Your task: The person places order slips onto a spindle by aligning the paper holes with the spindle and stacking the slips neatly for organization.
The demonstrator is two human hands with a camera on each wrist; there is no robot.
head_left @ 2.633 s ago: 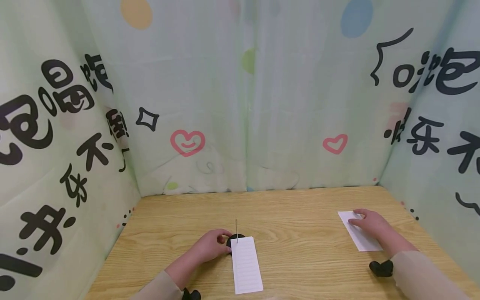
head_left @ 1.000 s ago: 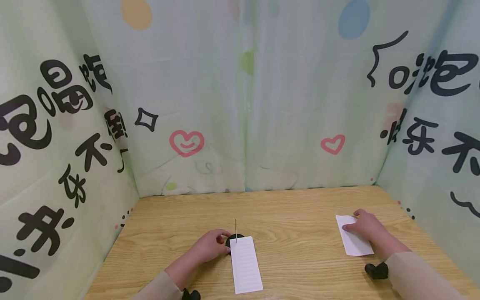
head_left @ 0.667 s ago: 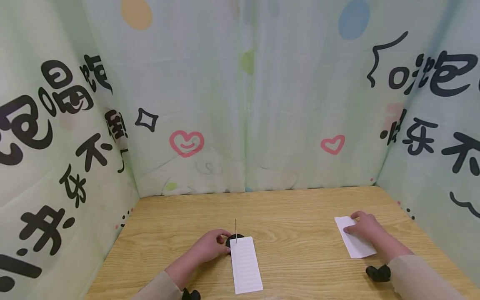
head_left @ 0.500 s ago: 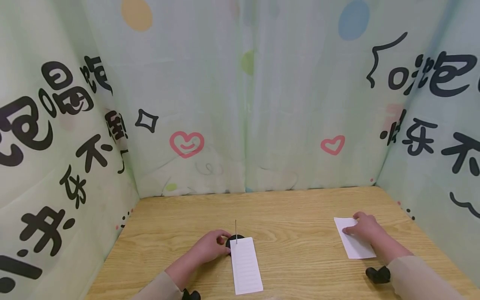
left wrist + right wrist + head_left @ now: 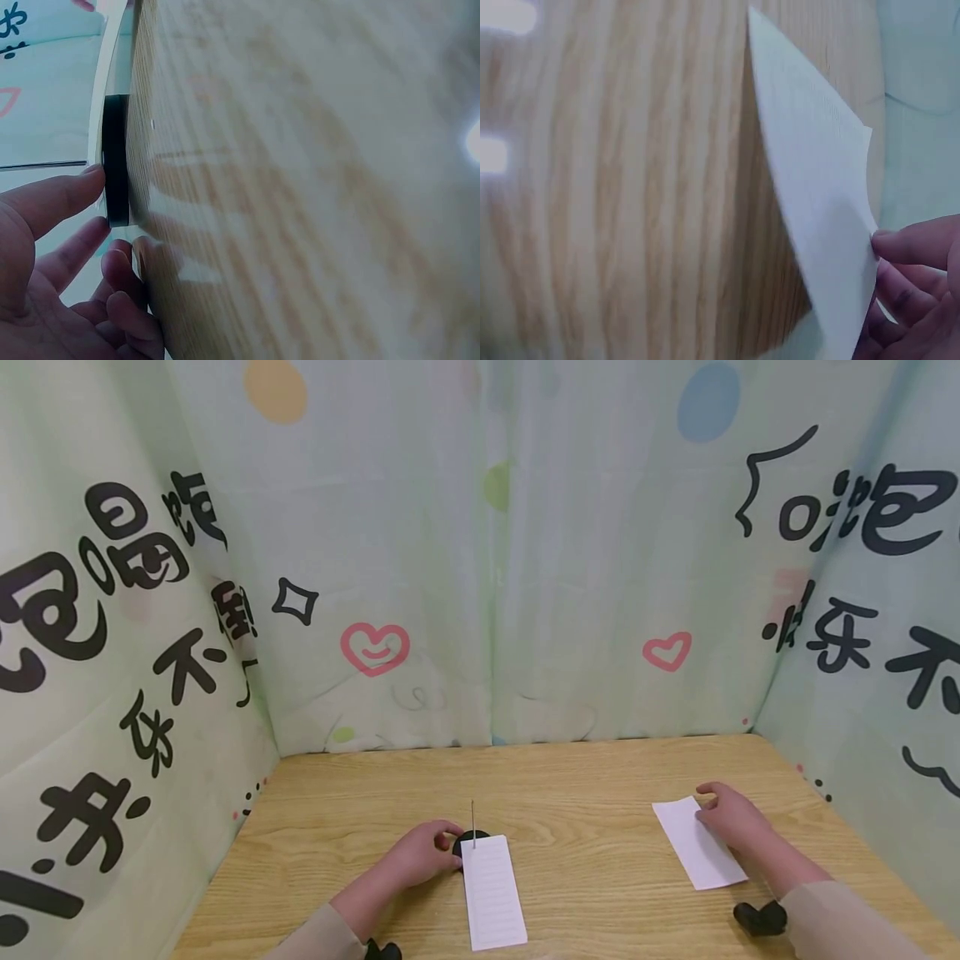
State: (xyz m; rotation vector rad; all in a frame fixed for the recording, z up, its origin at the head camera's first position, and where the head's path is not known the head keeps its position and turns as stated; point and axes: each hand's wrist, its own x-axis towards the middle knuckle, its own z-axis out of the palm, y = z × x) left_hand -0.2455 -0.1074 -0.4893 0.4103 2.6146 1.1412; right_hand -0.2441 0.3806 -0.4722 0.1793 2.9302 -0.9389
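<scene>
My left hand pinches the edge of a black round base, the foot of a bill spike with a thin upright metal pin. Lined white paper slips are pierced near their top end by the pin and lie over the base, reaching towards me. At the right, my right hand pinches one long edge of a separate white slip between thumb and fingers. That slip bends a little and stands tilted over the wood, casting a shadow.
The wooden table is bounded by a pale printed curtain at the back and both sides. A dark lump-shaped piece sits at the right sleeve cuff, and a similar one at the left cuff.
The right hand's slip has shifted left and slightly towards me, and the fingers now hold it by its right edge rather than over its top. The left hand and spike have stayed put.
</scene>
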